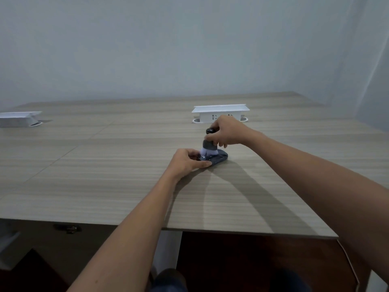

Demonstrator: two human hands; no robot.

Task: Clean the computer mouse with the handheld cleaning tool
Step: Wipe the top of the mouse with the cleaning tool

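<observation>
A dark computer mouse [219, 158] lies on the wooden desk [105, 175], a little right of the middle. My left hand [187, 162] grips its near-left end, thumb along the front side. My right hand [226, 131] holds a handheld cleaning tool [209, 144] upright: a black rounded top, a grey collar, and pale bristles pressed down on the top of the mouse. The left part of the mouse is hidden by my left hand and the bristles.
A white pop-up socket box [220, 113] stands just behind my right hand. A second white socket box [20, 119] sits at the far left. The desk's front edge [231, 230] runs close to me, and a grey wall rises behind the desk.
</observation>
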